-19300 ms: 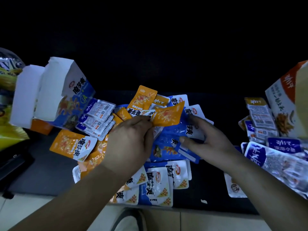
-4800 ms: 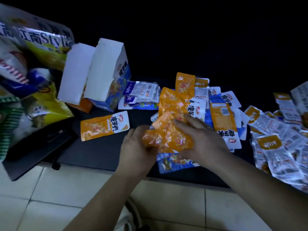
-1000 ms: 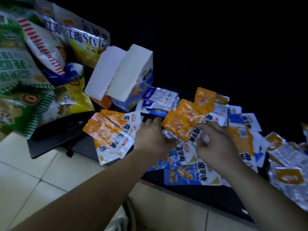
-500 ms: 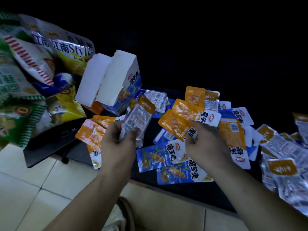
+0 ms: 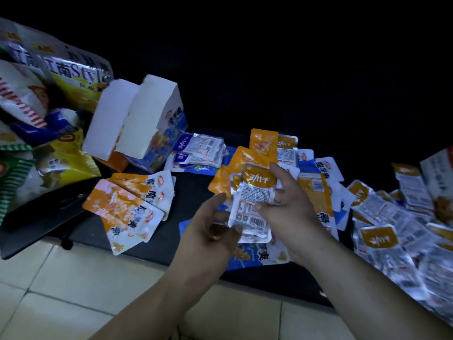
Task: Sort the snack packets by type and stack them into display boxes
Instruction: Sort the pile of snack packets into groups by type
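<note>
My right hand point(image 5: 289, 207) is shut on a small stack of silver packets with orange tops point(image 5: 251, 204), held upright above the mixed pile. My left hand point(image 5: 210, 229) is palm up just left of the stack, fingers spread, fingertips touching its lower corner. A fan of orange packets point(image 5: 127, 204) lies at the left on the black table point(image 5: 196, 190). An open blue display box point(image 5: 152, 123) with white flaps stands behind the fan. More orange packets point(image 5: 263, 142) and blue packets point(image 5: 259, 257) lie around my hands.
A heap of silver orange-topped packets point(image 5: 392, 231) fills the right side, with a second display box point(image 5: 438, 182) at the right edge. Silver blue-topped packets point(image 5: 201, 148) lie beside the blue box. Big crisp bags point(image 5: 36, 94) crowd the far left. Tiled floor point(image 5: 73, 278) lies below the table's front edge.
The silver stack has passed from my left hand into my right and moved to the right. My left hand has opened and dropped lower.
</note>
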The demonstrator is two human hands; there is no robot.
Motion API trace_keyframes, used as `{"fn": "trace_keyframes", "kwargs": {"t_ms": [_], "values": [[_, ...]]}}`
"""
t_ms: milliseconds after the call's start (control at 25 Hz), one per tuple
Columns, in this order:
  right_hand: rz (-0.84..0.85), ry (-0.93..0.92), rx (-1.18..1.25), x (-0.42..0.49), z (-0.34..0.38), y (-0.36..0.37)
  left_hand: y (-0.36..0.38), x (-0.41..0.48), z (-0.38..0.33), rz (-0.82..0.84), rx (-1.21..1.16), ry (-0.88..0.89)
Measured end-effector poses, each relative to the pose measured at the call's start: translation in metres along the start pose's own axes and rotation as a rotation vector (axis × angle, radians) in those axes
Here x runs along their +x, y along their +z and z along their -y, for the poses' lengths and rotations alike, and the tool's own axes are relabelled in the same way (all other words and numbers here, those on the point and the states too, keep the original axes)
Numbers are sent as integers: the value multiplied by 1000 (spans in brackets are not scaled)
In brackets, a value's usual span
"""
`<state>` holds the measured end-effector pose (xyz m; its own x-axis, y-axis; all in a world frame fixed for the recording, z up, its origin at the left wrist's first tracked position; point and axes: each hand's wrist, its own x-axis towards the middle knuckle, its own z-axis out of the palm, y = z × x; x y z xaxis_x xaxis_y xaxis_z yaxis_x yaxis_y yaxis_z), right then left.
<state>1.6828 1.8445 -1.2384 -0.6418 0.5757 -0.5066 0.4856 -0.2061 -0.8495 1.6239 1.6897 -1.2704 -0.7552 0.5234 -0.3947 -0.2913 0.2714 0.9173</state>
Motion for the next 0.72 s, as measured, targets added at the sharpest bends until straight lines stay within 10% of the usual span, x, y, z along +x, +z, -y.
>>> {"fn": "trace_keyframes", "kwargs": {"t_ms": [480, 720], "values": [[-494, -45, -449, -73, -59, -214, 150, -28, -8, 372, 309, 178], [-628, 11, -1246, -62, -103, -226, 143, -33, 10, 310, 252, 120]]}}
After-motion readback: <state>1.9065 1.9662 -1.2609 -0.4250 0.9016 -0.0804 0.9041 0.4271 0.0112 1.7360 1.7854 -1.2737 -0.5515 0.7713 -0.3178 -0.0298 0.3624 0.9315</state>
